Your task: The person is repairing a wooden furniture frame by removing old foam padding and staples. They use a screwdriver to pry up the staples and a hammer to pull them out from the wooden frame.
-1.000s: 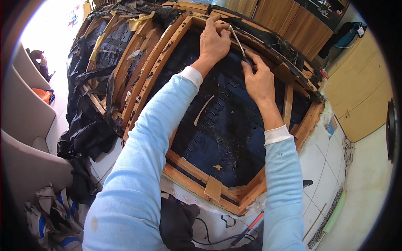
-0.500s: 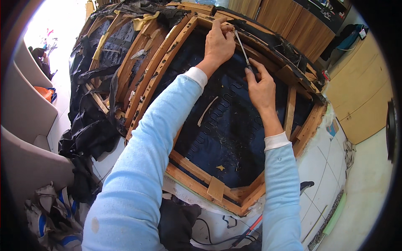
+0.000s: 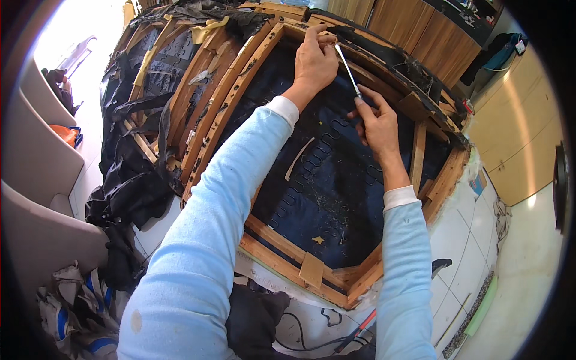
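Note:
A stripped wooden furniture frame [image 3: 279, 240] lies before me, with dark fabric [image 3: 327, 198] and wavy springs inside it. At its far rail, my left hand [image 3: 316, 63] has its fingers bent together; what they pinch, if anything, is too small to tell. My right hand [image 3: 378, 123] grips a screwdriver [image 3: 348, 70] with a long, thin metal shaft. Its handle is mostly hidden in the palm. The shaft slants up and left, and its tip is at the far rail beside my left fingertips.
Torn black cloth [image 3: 135, 198] hangs off a second wooden framework at the left. Curved grey upholstered pieces [image 3: 48, 240] stand along the left edge. Below the frame, a dark cable [image 3: 300, 345] and a red tool [image 3: 363, 324] lie on the white tiled floor [image 3: 459, 240]. Wooden cabinets [image 3: 408, 36] stand behind.
My right hand has shifted slightly down and right, and its fingers have loosened a little around the screwdriver. The tip and my left hand stay at nearly the same spot on the rail.

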The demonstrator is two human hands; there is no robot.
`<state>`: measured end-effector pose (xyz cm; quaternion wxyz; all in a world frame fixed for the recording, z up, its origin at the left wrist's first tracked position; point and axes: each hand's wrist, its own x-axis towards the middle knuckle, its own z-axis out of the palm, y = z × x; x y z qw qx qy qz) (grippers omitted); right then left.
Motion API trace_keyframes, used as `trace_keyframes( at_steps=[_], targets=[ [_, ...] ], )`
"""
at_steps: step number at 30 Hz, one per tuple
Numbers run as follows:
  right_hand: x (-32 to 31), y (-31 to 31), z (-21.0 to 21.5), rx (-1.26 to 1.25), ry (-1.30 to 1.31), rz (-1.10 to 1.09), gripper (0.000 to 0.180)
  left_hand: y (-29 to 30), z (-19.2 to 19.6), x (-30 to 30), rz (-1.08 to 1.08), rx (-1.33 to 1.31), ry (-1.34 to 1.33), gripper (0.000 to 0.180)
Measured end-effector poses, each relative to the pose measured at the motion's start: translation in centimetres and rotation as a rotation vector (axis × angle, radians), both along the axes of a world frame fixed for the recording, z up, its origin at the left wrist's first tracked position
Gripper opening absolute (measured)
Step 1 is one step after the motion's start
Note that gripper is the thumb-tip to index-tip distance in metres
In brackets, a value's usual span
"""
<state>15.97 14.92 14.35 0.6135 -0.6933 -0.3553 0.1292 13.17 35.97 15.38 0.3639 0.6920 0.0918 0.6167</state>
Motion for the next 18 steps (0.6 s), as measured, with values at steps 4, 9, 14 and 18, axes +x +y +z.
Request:
trace_keyframes(
  at_steps=[4,9,14,18],
  targets=[
    [0.1,0.0,-0.9,-0.001,-0.048,-0.02,0.04,-0.5,0.1,-0.2,-0.004,-0.003,0.014,0.039],
    [0.0,0.7,-1.3,0.045,-0.014,-0.025,0.04,-0.4,0.1,-0.2,0.007,-0.01,0.009,0.039],
    [0.0,0.8,-1.5,0.027,-0.002,-0.026,0.04,-0.4,0.1,-0.2,0.014,0.005,0.018,0.039],
    [-1.3,2.2,-2.7,0.038,-0.482,-0.256,0.041,-0.4,0.1,-0.4,0.006,-0.021,0.062,0.042]
  ],
)
